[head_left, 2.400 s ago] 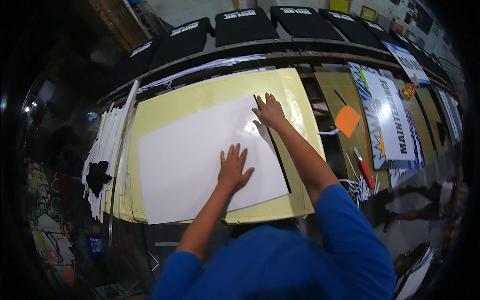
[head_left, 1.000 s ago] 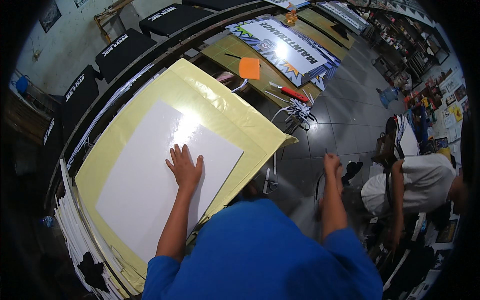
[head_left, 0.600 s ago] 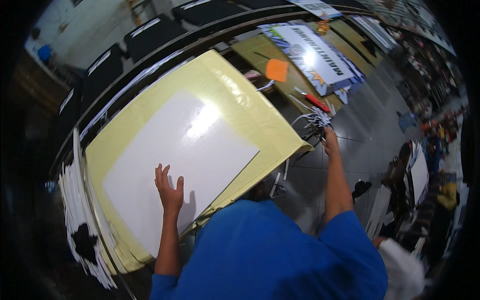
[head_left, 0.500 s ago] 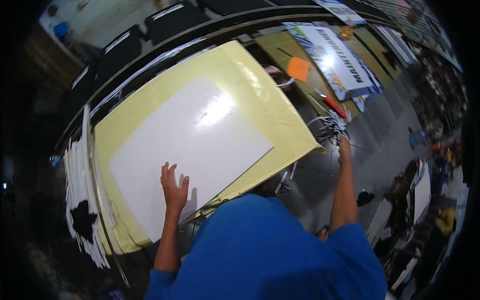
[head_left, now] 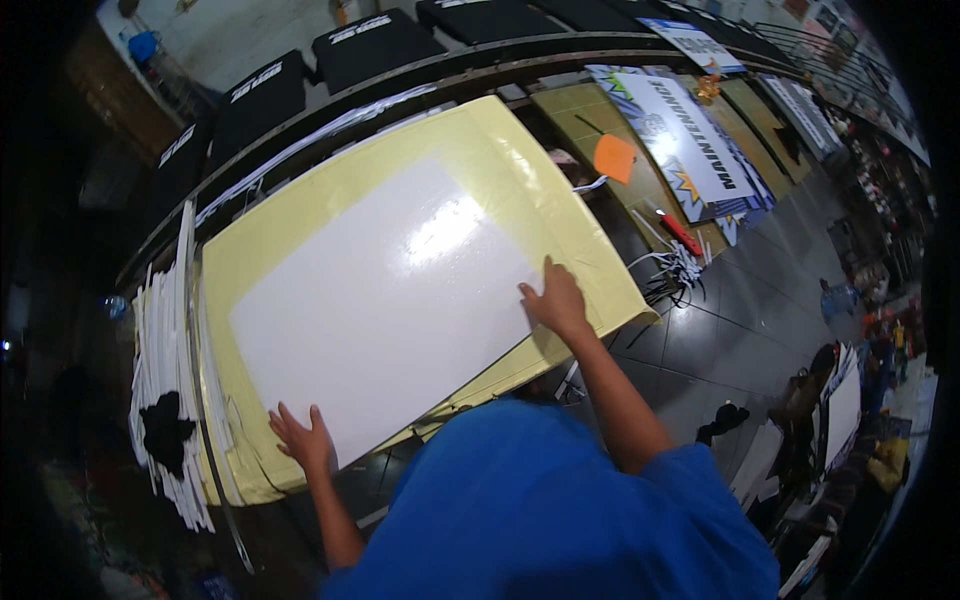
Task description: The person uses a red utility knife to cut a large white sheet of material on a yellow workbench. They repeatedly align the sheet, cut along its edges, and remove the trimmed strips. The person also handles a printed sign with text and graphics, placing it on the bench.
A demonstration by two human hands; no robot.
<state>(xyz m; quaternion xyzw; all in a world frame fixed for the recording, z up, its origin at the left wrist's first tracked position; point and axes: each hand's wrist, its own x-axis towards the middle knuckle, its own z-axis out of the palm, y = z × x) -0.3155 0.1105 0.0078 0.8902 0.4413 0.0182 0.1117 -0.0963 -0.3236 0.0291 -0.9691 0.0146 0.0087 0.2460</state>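
Note:
A glossy white rectangular sheet (head_left: pixel 390 310) lies flat on a board covered in yellow film (head_left: pixel 480 135). My left hand (head_left: pixel 303 437) rests at the sheet's near left corner, fingers spread. At its near right corner is my right hand (head_left: pixel 560 298), thumb and fingers apart around the corner area. Neither hand visibly grips the sheet. A bright glare patch crosses the sheet's upper right part.
Right of the board are an orange piece (head_left: pixel 613 158), a red-handled cutter (head_left: pixel 680 232), a heap of thin strips (head_left: pixel 678 272) and a printed sign panel (head_left: pixel 690 140). White strips (head_left: pixel 160 340) with a black cloth (head_left: pixel 167 432) lie at left. Black panels (head_left: pixel 375 45) stand behind.
My right hand has come in from beside the strip heap onto the sheet's right corner. My left hand has moved left and nearer, from the sheet's middle to its near left corner.

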